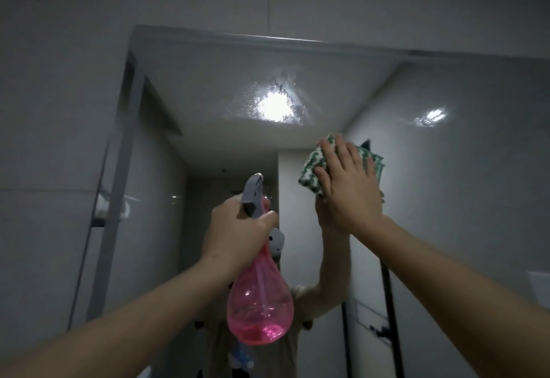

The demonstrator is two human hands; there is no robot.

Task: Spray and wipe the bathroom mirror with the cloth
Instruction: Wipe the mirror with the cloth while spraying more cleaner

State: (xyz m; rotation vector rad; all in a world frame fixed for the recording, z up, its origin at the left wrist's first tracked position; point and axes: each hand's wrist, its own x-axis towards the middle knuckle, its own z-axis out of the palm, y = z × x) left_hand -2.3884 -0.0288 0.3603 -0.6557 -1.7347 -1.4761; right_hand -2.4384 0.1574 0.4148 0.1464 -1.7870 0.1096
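The bathroom mirror (446, 199) fills the wall ahead, with fine spray droplets glinting around a reflected ceiling light near its top. My left hand (238, 235) grips the neck of a pink translucent spray bottle (260, 303) with a grey trigger head pointing up toward the glass. A little pink liquid sits at the bottle's bottom. My right hand (348, 184) presses a folded green-and-white cloth (312, 169) flat against the mirror, fingers straight and spread. The cloth's right part is hidden behind the hand.
The mirror's top edge (268, 38) runs just below a grey tiled wall (59, 110) that also lies to the left. A person's reflection, a shelf with a white roll, a doorway and dark vertical bars show in the glass.
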